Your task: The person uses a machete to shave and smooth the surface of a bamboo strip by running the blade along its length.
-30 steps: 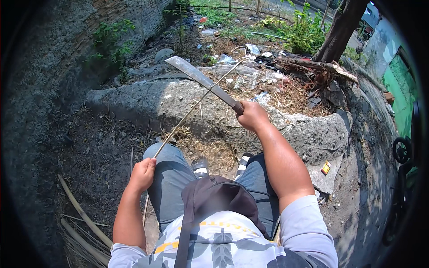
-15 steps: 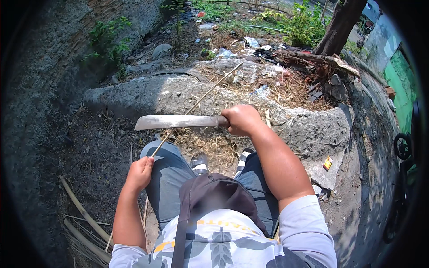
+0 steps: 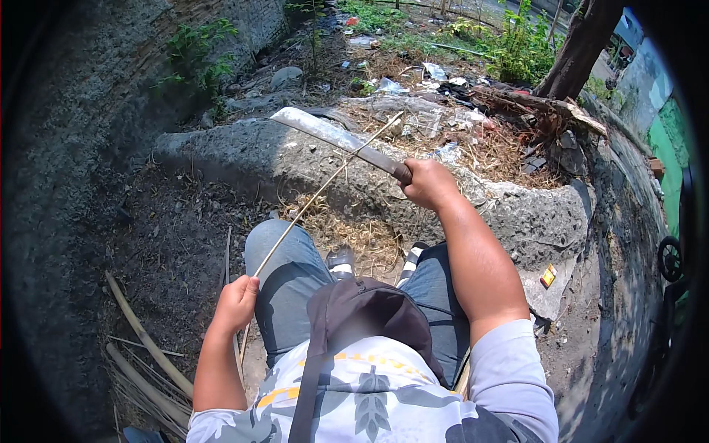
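My left hand (image 3: 236,301) is closed around the near end of a thin pale stick (image 3: 304,210), beside my left knee. From there the stick slants up and away to the right, its far tip over the rough concrete ledge (image 3: 221,153). My right hand (image 3: 428,183) grips the dark handle of a machete (image 3: 325,133). The blade points up and to the left and crosses the stick near its far end. Whether the edge touches the stick, I cannot tell.
Several long pale fronds or stalks (image 3: 140,332) lie on the ground at my left. Dry straw (image 3: 354,229) covers the ground around my sandals. Beyond the ledge are litter, a tree trunk (image 3: 580,55) and green shrubs (image 3: 517,48). A yellow and red packet (image 3: 547,276) lies at right.
The machete has moved up and away along the stick toward its far end, and its tip has swung upward. My left hand still holds the stick, almost in place.
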Available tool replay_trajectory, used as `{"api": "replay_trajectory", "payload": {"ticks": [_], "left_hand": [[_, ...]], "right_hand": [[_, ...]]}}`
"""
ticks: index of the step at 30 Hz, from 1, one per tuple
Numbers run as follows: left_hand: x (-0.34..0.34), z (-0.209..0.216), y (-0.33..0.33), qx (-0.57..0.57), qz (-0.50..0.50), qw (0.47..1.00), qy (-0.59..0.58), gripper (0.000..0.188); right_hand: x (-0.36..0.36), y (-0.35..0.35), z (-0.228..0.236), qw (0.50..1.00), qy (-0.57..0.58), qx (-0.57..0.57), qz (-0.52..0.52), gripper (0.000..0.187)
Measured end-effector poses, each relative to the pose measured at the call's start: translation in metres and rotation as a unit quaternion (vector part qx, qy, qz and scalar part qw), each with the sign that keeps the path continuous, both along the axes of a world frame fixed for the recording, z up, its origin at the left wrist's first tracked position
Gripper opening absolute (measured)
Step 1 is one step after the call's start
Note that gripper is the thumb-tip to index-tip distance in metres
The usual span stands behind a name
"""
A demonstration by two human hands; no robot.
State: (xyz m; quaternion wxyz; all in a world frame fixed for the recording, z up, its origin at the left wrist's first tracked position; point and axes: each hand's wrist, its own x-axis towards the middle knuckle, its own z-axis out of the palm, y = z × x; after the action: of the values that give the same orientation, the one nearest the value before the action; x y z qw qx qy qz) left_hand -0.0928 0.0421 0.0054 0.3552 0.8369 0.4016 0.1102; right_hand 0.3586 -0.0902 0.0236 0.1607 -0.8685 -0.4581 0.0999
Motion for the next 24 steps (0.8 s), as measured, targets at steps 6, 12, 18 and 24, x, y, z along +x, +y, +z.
{"api": "replay_trajectory", "payload": {"ticks": [6, 12, 18, 24], "left_hand": [[-0.013, -0.004, -0.008, -0.011, 0.009, 0.999, 0.034, 0.053], [-0.017, 0.0, -0.008, 0.0, 0.018, 0.999, 0.047, 0.051], [-0.021, -0.004, -0.005, -0.003, 0.023, 0.999, 0.022, 0.052], [-0.016, -0.009, -0.008, 0.029, 0.008, 1.0, 0.0, 0.051]], "right_hand": [[0.0, -0.007, 0.001, 0.999, 0.007, 0.025, 0.045, 0.029], [-0.005, -0.003, 0.004, 0.999, 0.012, 0.026, 0.042, 0.033], [-0.013, -0.005, 0.012, 0.998, 0.013, 0.05, 0.045, 0.03], [-0.028, -0.002, 0.017, 0.992, 0.079, 0.045, 0.086, 0.031]]}}
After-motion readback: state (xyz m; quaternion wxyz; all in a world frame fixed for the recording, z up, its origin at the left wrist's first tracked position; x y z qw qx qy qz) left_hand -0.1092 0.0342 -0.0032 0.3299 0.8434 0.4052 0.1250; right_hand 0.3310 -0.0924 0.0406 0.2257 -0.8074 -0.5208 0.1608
